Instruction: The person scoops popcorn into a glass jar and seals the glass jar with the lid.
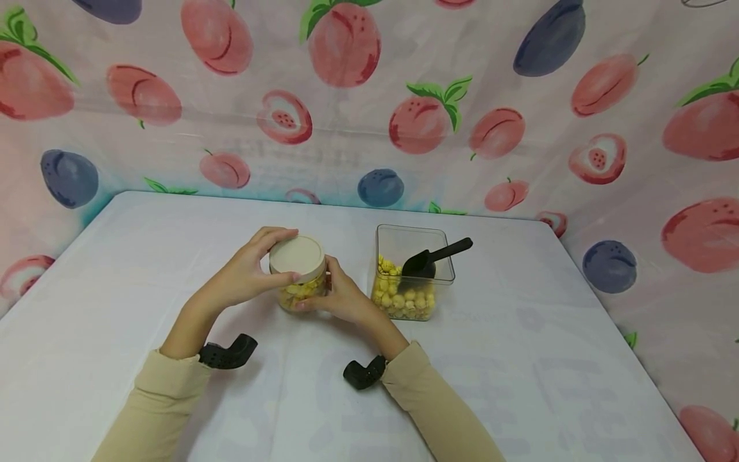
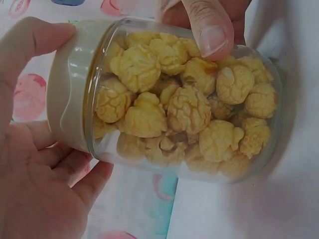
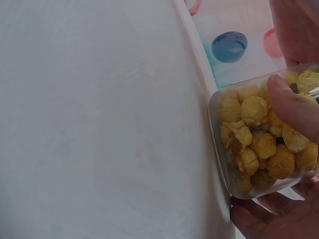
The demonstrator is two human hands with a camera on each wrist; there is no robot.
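A clear round jar [image 1: 293, 294] of yellow popcorn stands upright on the white table, with a cream lid [image 1: 297, 256] on its mouth. My left hand [image 1: 254, 266] grips the lid from the left, its thumb and fingers spread round the rim. From the right, my right hand [image 1: 342, 295] holds the jar's body, with the thumb across the front. The left wrist view shows the popcorn [image 2: 189, 107] filling much of the jar and the lid's wavy side [image 2: 75, 84]. In the right wrist view the jar's base meets the table.
Right of the jar, a clear rectangular tub [image 1: 412, 232] holds more popcorn [image 1: 401, 300]. A black scoop [image 1: 441, 251] leans in it, handle over the right rim. Behind the white table [image 1: 519, 359] hangs a fruit-print cloth [image 1: 346, 128]. Black devices [image 1: 228, 353] sit at both wrists.
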